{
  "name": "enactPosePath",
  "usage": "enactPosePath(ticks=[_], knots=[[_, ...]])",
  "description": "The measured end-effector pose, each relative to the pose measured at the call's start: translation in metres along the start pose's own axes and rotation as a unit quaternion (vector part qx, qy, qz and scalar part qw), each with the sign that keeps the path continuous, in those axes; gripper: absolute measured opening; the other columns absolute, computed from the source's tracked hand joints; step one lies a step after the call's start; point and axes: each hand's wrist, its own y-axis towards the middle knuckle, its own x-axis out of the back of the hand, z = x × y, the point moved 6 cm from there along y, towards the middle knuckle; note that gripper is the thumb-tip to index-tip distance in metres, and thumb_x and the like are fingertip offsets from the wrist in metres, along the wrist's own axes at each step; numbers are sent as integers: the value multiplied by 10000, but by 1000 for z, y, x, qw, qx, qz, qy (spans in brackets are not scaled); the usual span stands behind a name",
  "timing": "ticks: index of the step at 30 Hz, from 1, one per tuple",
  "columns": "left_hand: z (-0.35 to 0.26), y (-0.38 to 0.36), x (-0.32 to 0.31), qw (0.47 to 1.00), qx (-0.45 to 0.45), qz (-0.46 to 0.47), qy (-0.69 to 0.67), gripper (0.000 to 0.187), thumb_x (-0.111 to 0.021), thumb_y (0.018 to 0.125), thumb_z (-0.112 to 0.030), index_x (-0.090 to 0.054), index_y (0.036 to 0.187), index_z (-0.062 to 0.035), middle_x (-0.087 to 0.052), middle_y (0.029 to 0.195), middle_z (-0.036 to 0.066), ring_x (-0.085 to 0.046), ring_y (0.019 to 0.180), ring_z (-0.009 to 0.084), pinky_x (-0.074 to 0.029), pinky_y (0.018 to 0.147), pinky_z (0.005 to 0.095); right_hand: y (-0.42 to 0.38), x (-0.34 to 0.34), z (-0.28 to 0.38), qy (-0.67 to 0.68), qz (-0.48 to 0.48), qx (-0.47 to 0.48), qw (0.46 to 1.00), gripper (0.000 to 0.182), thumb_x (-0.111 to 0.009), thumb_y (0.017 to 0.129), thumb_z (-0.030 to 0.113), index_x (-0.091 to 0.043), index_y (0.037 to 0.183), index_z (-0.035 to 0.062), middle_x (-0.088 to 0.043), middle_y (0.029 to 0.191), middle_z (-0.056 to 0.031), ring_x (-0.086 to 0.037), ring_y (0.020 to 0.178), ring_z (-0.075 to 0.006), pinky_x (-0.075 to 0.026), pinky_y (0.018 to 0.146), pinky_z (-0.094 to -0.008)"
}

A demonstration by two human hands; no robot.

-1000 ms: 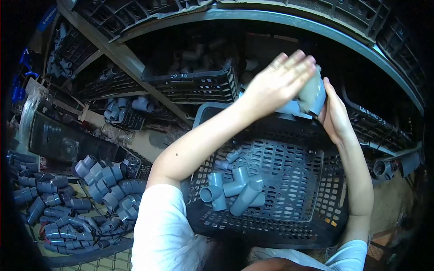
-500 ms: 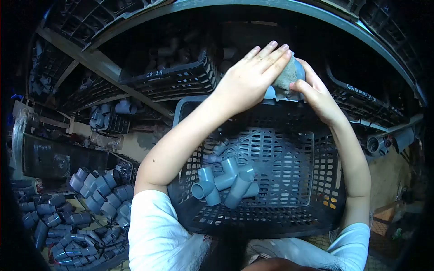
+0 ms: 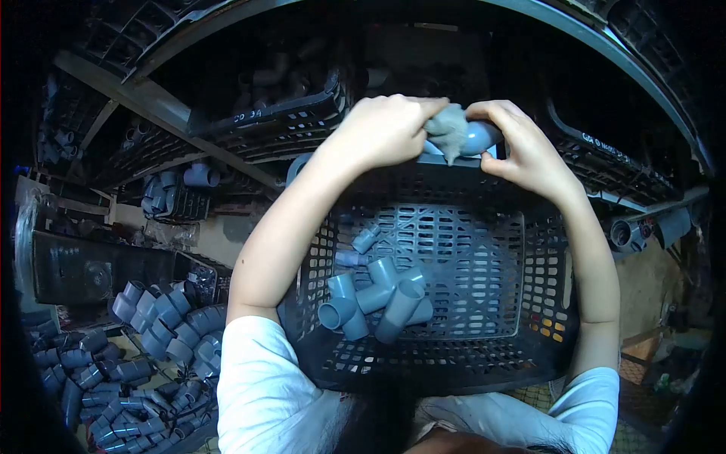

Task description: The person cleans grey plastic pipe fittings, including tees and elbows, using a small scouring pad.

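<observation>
At the far rim of a black plastic basket [image 3: 469,310], my right hand [image 3: 525,151] grips a smooth blue-grey pipe fitting [image 3: 479,138] between thumb and fingers. My left hand [image 3: 389,132] is closed on a crumpled grey-beige rag [image 3: 448,130], which lies against the fitting's left end. The fitting's exact shape is partly hidden by the rag and fingers. Below, inside the basket's left half, lie several grey tee fittings [image 3: 401,309] and a smaller fitting [image 3: 366,238].
Shelves ahead hold black crates [image 3: 280,121] with pipe fittings. Heaps of grey fittings [image 3: 162,321] lie at the lower left. A metal shelf beam [image 3: 162,102] runs on the left. More large fittings [image 3: 628,234] sit at the right.
Both hands have come down and a little left with the fitting and rag. My left hand has gone from fingers laid flat over the rag to fingers curled on it.
</observation>
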Motion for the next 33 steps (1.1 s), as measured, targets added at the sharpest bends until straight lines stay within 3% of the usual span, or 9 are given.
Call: enactPosePath(ticks=[3,4,6,10,13,16,19,22,33], knots=[[12,-4,3,999,3,-32,36,512,-531,830,-74,-653,1326,-106,-736,1089,179,-727,956,342,-589,859,441,11,-2,-16,17,61,-43,997,484,-724,744,101,-617,1213,52,-642,1143,-178,-632,1100,-354,-527,945,-427],[14,-5,2,998,22,-17,57,469,-541,830,-79,-682,1277,-103,-737,1067,185,-727,944,347,-590,850,441,16,-4,-24,-33,76,-80,993,488,-728,756,95,-602,1220,9,-648,1146,-186,-635,1087,-287,-532,960,-396],[16,-9,1,996,39,-1,77,429,-550,830,-83,-710,1228,-100,-738,1044,192,-728,932,351,-591,841,441,30,-10,-53,11,120,-174,977,502,-753,757,127,-601,1217,-2,-672,1133,-216,-656,1077,-325,-533,953,-412],[17,-14,-6,994,48,39,92,356,-556,832,-88,-737,1138,-83,-737,982,209,-730,908,349,-590,832,441,51,-57,-145,-202,159,-227,939,594,-810,716,202,-608,1244,21,-680,1167,-240,-650,1120,-399,-535,947,-437],[21,-17,-9,993,61,60,80,350,-551,838,-86,-733,1137,-78,-737,951,216,-731,899,346,-588,835,445,69,-78,-177,-279,189,-301,892,631,-818,713,229,-600,1270,29,-680,1178,-246,-644,1149,-385,-534,952,-444],[24,-19,-10,992,71,71,72,359,-548,840,-84,-731,1149,-78,-736,959,218,-732,903,345,-587,843,444,78,-91,-205,-188,190,-379,886,634,-820,712,223,-612,1278,27,-677,1209,-242,-641,1176,-359,-532,965,-437],[27,-19,-10,994,67,59,60,377,-542,843,-79,-727,1172,-79,-737,972,216,-732,912,344,-586,849,442,82,-115,-229,-126,199,-266,935,637,-777,729,191,-612,1328,48,-659,1268,-230,-635,1202,-356,-544,984,-406],[29,-17,-12,995,65,63,48,389,-538,851,-80,-721,1193,-82,-737,987,215,-731,919,348,-584,860,444,73,-114,-242,-21,217,-322,921,687,-808,703,243,-612,1334,52,-657,1278,-222,-637,1193,-358,-541,990,-403],[27,-10,-15,993,72,95,27,396,-539,869,-112,-702,1227,-75,-724,1113,186,-707,1023,340,-561,929,447,70,-131,-232,-181,167,-294,923,696,-839,718,244,-591,1339,49,-639,1292,-225,-615,1209,-348,-504,1025,-415]])
